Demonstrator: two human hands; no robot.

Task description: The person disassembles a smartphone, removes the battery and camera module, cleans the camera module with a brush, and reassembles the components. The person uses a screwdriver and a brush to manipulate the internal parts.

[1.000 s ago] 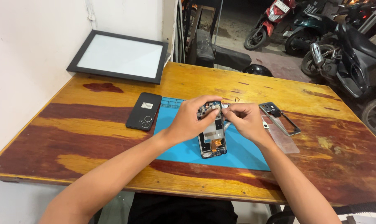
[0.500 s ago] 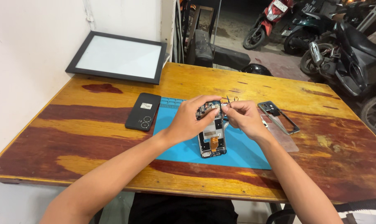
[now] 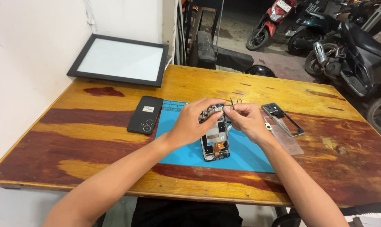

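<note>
Fingers (image 3: 207, 110) of the left hand (image 3: 194, 124) clamp the top of the opened black phone with its bare circuit board (image 3: 215, 138); the right hand (image 3: 246, 120) pinches thin dark tweezers (image 3: 232, 103) narrowly at that same end.

Lying on the blue rubber work mat (image 3: 178, 147), the phone is best pressed flat while the tips work lightly. Left of the mat rests a black phone back cover (image 3: 145, 114); right of it, a black frame piece (image 3: 282, 119); all on the worn wooden counter (image 3: 94, 143).
</note>
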